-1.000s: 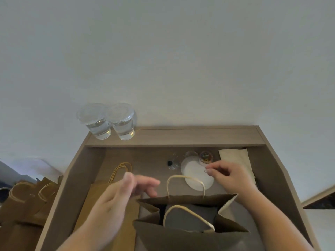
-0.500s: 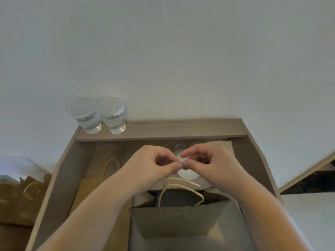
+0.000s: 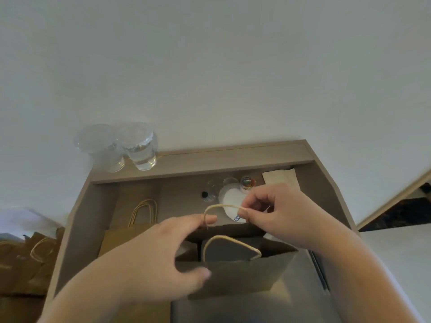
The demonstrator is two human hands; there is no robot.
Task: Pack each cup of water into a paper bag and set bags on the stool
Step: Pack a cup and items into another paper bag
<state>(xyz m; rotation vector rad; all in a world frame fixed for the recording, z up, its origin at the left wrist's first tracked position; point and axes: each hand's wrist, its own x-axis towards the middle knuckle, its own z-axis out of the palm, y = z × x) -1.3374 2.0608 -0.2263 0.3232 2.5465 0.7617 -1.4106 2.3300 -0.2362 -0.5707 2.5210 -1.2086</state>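
Observation:
A brown paper bag (image 3: pixel 235 273) stands open in the middle of the desk, its near handle (image 3: pixel 231 240) upright. My right hand (image 3: pixel 277 213) pinches the right end of the bag's far handle (image 3: pixel 221 206) between thumb and forefinger. My left hand (image 3: pixel 161 255) is spread over the bag's left side. Its straight forefinger lies inside the far handle's left end and its thumb is against the bag's near wall. Two lidded clear cups of water (image 3: pixel 103 150) (image 3: pixel 141 150) stand side by side on the back ledge at the left. I cannot see inside the bag.
Flat paper bags (image 3: pixel 126 236) lie left of the open bag, and more bags (image 3: pixel 25 264) are piled beyond the desk's left wall (image 3: pixel 77 224). A white round disc (image 3: pixel 229 199), a jar of coloured clips (image 3: pixel 247 184) and napkins (image 3: pixel 279 179) sit behind the bag.
My hands, pinched together above the bag half a second ago, have parted along the far handle. The bag's mouth has opened wider.

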